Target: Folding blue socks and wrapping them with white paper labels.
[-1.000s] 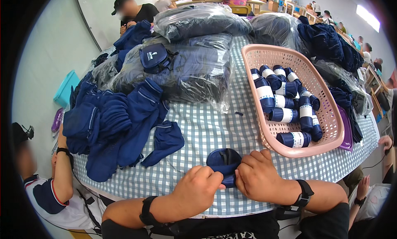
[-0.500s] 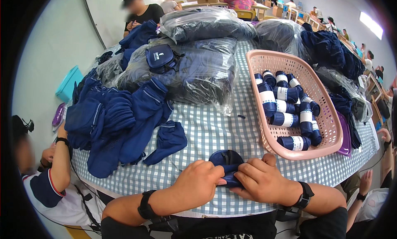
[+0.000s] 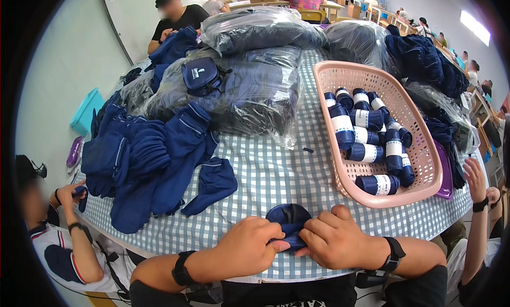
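Note:
Close to the near table edge, my left hand (image 3: 249, 244) and my right hand (image 3: 334, 238) are closed on a navy cloth piece (image 3: 288, 213). Its rounded, dark end lies flat on the checked cloth beyond my fingers. Between the hands the near part is bunched or folded; my fingers hide some of it. To the left sits a heap of navy knit pieces (image 3: 138, 158) with thin pale stripes, and one loose navy piece (image 3: 213, 185) lies at its right side. A pink basket (image 3: 325, 131) at the right holds several navy rolls (image 3: 366, 118) with white paper bands.
Plastic-wrapped navy bundles (image 3: 265, 89) fill the far side, with a small navy case (image 3: 202, 76) on one. More dark cloth (image 3: 425, 62) lies far right. A purple tray (image 3: 444, 171) shows beside the basket. Co-workers sit left, right and behind; a teal bin (image 3: 87, 111) stands left.
My hands and the cloth piece have shifted slightly toward me, the grip kept. The co-worker at left now holds a dark roll in view; the right co-worker's hand has risen.

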{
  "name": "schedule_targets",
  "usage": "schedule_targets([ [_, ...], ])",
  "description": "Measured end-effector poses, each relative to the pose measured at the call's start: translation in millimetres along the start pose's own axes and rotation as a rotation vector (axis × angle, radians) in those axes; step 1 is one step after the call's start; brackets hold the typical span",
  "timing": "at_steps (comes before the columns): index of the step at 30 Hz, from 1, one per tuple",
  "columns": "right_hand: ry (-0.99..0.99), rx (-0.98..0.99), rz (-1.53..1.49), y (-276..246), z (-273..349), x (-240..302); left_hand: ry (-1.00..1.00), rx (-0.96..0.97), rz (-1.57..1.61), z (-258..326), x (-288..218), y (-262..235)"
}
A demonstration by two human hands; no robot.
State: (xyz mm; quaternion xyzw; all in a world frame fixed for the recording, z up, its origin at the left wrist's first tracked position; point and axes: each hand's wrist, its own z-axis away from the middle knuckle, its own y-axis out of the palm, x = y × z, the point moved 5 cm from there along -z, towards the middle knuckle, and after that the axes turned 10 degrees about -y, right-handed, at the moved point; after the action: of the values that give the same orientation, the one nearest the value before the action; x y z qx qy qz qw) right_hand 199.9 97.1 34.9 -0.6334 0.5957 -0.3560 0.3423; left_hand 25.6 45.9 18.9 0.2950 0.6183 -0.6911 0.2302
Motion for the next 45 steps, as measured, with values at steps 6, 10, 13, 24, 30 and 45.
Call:
schedule_targets([
  [6,-0.015,-0.008,0.017,1.8,1.3,2.9,0.193,-0.170,-0.264,15.2,-21.3,-2.4],
  [10,-0.002,0.009,-0.011,1.9,-1.1,0.5,0.296,-0.265,-0.415,20.2,-25.3,0.0],
  [13,0.015,0.021,-0.017,3.2,-0.3,0.1,0.377,-0.310,-0.459,27.0,-22.2,8.1],
  [24,0.150,0.034,-0.024,12.7,4.5,-2.9,0.434,-0.377,-0.547,21.6,-30.5,8.4],
  [30,0.232,0.003,-0.059,15.5,4.9,-5.8,0.260,-0.183,-0.282,10.4,-19.9,5.1],
  [45,0.092,0.033,0.080,10.0,0.5,-5.6,0.155,-0.124,-0.286,-4.1,-11.9,1.9],
])
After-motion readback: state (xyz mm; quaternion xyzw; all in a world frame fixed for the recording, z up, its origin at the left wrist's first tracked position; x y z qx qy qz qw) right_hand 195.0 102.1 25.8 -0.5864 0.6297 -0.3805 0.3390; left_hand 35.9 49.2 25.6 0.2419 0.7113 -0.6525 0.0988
